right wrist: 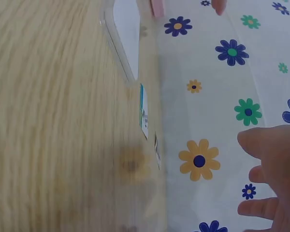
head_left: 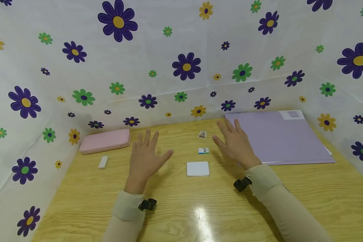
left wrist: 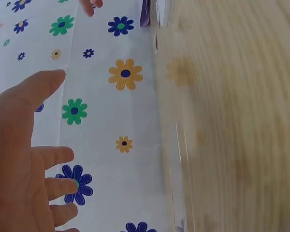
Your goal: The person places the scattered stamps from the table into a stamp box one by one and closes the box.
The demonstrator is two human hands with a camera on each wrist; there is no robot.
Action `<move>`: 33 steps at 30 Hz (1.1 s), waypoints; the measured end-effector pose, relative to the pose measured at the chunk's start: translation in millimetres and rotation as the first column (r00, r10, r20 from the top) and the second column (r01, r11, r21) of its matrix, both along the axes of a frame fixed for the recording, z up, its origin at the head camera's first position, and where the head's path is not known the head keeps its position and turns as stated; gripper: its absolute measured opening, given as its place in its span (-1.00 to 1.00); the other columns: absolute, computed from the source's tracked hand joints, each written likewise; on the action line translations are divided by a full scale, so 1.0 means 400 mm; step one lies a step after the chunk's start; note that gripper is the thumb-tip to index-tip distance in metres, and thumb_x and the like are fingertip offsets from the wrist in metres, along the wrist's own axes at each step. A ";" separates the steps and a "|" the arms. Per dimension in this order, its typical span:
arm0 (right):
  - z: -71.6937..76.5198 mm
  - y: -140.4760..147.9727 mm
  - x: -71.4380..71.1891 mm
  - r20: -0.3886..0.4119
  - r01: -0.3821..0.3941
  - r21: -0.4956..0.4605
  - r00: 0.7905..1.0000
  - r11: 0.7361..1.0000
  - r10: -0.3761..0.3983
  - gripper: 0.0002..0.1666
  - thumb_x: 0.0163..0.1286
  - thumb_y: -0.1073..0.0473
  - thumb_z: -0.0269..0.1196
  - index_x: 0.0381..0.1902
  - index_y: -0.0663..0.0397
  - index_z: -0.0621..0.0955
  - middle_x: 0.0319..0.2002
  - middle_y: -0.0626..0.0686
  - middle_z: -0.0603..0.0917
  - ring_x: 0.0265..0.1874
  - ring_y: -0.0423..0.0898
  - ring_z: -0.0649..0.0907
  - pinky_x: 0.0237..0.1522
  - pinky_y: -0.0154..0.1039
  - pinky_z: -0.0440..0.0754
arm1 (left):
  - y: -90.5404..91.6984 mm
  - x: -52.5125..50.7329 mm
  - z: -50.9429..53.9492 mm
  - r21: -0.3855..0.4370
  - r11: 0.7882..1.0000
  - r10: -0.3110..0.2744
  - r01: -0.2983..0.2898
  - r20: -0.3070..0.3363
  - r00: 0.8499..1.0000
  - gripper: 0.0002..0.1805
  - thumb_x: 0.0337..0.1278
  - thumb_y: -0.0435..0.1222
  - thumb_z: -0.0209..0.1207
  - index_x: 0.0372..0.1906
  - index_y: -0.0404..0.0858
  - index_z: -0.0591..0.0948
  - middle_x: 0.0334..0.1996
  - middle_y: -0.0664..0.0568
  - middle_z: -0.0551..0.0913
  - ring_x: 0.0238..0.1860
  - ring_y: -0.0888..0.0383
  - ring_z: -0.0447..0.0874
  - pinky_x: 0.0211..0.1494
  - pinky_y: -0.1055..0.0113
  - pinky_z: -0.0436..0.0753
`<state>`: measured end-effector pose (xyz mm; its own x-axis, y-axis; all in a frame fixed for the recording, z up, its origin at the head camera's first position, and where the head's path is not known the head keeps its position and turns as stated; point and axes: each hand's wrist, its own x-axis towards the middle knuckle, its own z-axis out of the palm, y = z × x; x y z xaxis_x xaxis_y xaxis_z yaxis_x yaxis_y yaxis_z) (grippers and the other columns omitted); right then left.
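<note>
Left hand (head_left: 145, 158), right hand (head_left: 237, 145) spread wide, holding nothing. White box (head_left: 198, 168), small cards (head_left: 203, 151) between, likely for easy reach. Pink case (head_left: 106, 140), purple folder (head_left: 278, 138) aside, maybe leaving room.

Pink case (head_left: 105, 141), lilac folder (head_left: 281, 137), white box (head_left: 198, 168), yellow wood-grained surface (head_left: 175, 208), white cloth (head_left: 145, 57) with purple, green and yellow flowers

Behind the left hand (head_left: 145, 158) and right hand (head_left: 237, 146) hangs a lightly creased white cloth-like sheet (head_left: 152, 55) printed with purple, green and yellow daisies (head_left: 186, 67); it also flanks them on both sides. Beneath them spreads a glossy yellow wood-grain tabletop (head_left: 175, 198), a white light reflection (head_left: 204, 223) gleaming nearer than either.
</note>
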<state>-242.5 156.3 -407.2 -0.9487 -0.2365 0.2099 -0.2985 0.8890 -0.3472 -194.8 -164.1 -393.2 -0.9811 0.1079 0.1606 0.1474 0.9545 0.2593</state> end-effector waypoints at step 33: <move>-0.050 -0.057 -0.169 0.339 -0.007 -0.371 0.930 0.929 0.143 -0.50 0.48 0.08 0.18 0.25 0.26 0.50 0.13 0.23 0.52 0.09 0.15 0.52 0.16 0.07 0.50 | 0.133 -0.006 -0.029 0.245 0.922 -0.363 0.299 0.281 0.888 -0.13 -0.11 0.09 0.49 0.34 -0.17 0.49 0.16 -0.05 0.54 0.14 0.00 0.52 0.19 0.08 0.51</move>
